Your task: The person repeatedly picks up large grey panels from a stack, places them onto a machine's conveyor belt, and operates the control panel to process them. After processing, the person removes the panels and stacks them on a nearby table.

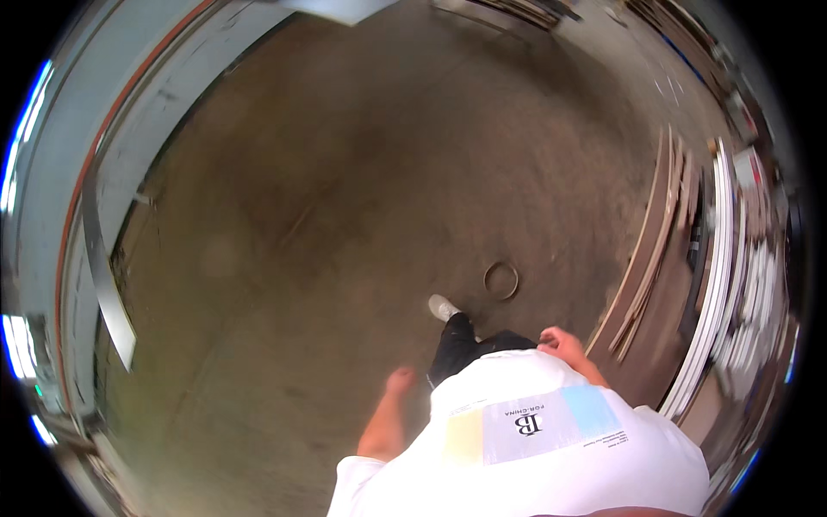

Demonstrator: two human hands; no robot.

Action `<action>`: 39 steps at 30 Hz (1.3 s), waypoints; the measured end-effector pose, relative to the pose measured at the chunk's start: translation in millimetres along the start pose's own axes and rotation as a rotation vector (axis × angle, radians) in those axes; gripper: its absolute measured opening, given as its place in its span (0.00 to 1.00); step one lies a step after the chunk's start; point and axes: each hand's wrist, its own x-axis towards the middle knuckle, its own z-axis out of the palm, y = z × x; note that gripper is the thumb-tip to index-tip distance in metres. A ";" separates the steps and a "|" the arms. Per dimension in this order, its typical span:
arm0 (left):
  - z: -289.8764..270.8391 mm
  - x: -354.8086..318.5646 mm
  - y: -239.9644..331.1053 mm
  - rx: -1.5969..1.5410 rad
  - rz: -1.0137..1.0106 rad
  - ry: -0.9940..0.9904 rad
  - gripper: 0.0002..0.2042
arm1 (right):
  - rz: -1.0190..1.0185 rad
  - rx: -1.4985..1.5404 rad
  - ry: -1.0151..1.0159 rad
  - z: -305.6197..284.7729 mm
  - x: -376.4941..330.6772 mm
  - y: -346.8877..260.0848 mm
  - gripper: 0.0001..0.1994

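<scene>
My left hand hangs beside my body over the brown floor. Motion blurs its fingers, so their pose is unclear, and no object shows in it. By the front of my right thigh is my right hand, its fingers loosely bent and a little apart around no visible object. A thin round hoop lies on the floor ahead of my feet. One light shoe shows below my dark trousers.
Long boards and white strips are stacked along the right. A pale wall-like structure borders the left, where a grey flat strip slants toward the floor. More planks lie at the far end.
</scene>
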 end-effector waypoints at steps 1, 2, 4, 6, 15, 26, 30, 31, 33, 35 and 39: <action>7.3 7.6 -3.1 0.028 0.072 0.027 0.16 | -0.017 -0.038 -0.054 -12.3 16.0 -12.5 0.19; 18.2 0.3 -4.9 -0.037 0.046 0.026 0.17 | -0.023 -0.067 -0.117 -16.8 25.2 -23.3 0.19; 5.7 -5.0 23.8 -0.175 0.028 0.088 0.19 | -0.101 -0.157 -0.189 -27.6 67.1 -55.5 0.18; -4.4 -25.3 47.1 -0.385 0.058 0.172 0.19 | -0.159 -0.243 -0.216 -38.1 92.8 -65.5 0.17; -31.3 -63.1 121.7 -0.384 0.104 0.341 0.18 | -0.088 -0.015 -0.208 -57.8 176.5 -62.3 0.14; -17.4 -59.8 260.7 -0.276 0.437 0.399 0.16 | 0.029 -0.109 -0.445 -91.6 245.4 185.5 0.15; 12.3 -59.9 240.5 -0.199 0.394 0.467 0.16 | -0.093 -0.143 -0.502 -88.2 307.9 163.1 0.17; 28.6 -50.6 220.5 -0.178 0.334 0.442 0.17 | -0.156 -0.187 -0.540 -87.5 335.5 137.9 0.18; 43.3 -32.3 192.0 -0.186 0.240 0.399 0.18 | 0.257 0.046 -0.523 -76.0 283.8 -24.3 0.24; 49.5 -15.9 192.9 -0.360 0.212 0.336 0.19 | 0.071 -0.280 -0.429 -89.6 256.4 -109.6 0.27; 22.4 -26.2 298.5 0.054 0.165 0.239 0.19 | -0.001 -0.651 -0.321 -136.8 250.3 -123.0 0.31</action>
